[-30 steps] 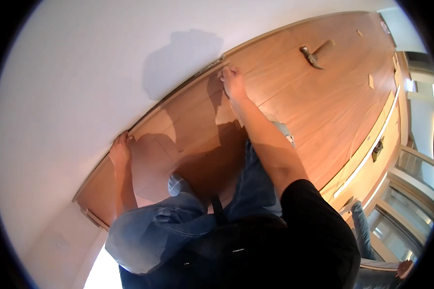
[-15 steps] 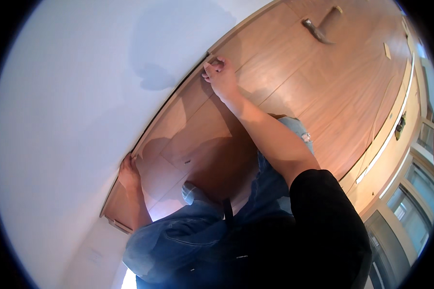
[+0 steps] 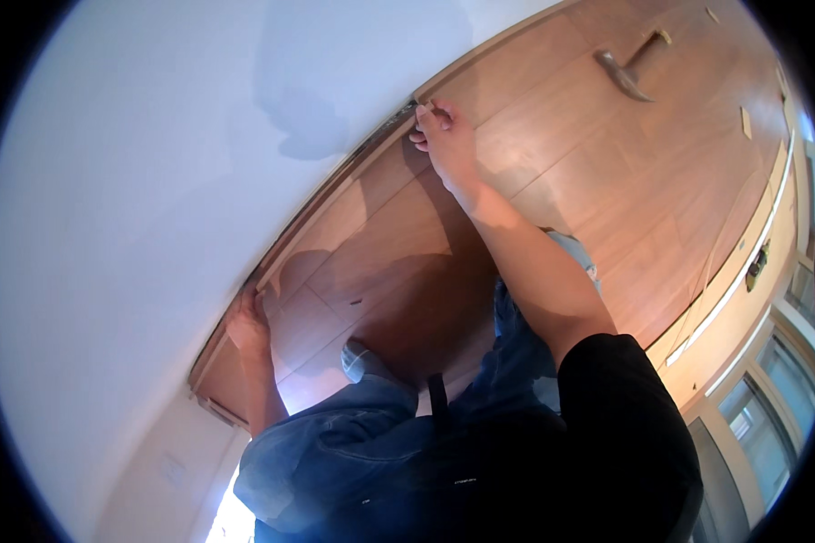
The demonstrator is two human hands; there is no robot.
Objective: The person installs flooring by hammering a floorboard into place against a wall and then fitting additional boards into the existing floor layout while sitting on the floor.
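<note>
A long wood-coloured baseboard strip runs along the foot of the white wall, with a dark gap between the two. My right hand is at the strip's far end, thumb and fingers closed on its top edge, beside where another baseboard piece begins. Lower left, my left hand grips the same strip, its fingers bent over the edge; their tips are partly hidden. Both hands are on the strip at once.
On the wood-plank floor at the upper right lies a hammer, with a small pale wood piece farther right. A small dark bit lies near my socked foot. Glazed window or door panels stand at right.
The gap behind the strip looks wider near my right hand, its far end having come slightly away from the wall. Both hands keep their places on it. The view has shifted a little.
</note>
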